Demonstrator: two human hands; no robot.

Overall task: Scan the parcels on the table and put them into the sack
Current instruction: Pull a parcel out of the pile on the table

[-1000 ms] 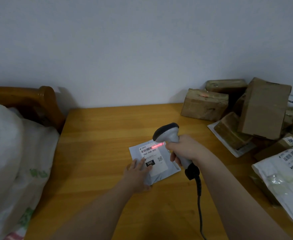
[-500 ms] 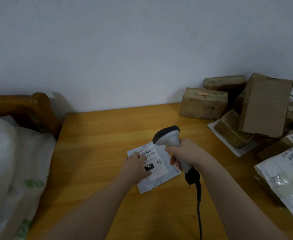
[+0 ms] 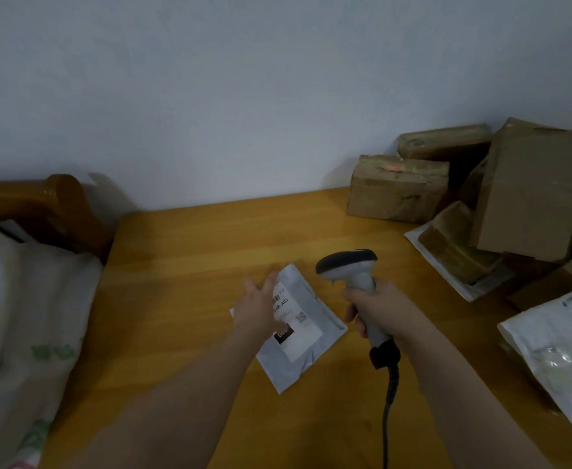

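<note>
A small grey mailer parcel (image 3: 306,336) with a white label lies askew on the wooden table (image 3: 189,252), its far corner looking slightly raised. My left hand (image 3: 260,309) covers the parcel's left edge and part of the label, fingers curled on that edge. My right hand (image 3: 375,309) grips the handle of a grey barcode scanner (image 3: 348,265), held upright just right of the parcel; no red beam shows. The white sack (image 3: 24,316) bulges at the left, beside the table's edge.
Several brown cardboard boxes (image 3: 531,191) are piled at the table's back right, one on a white mailer. A large white plastic parcel (image 3: 562,346) lies at the right edge. The scanner's cable (image 3: 387,411) runs down toward me. A wooden headboard (image 3: 51,204) stands behind the sack.
The red scan line on the label went out. My left hand slid from the parcel's near edge to its left edge, and the parcel turned and shifted. The scanner drew back to the right.
</note>
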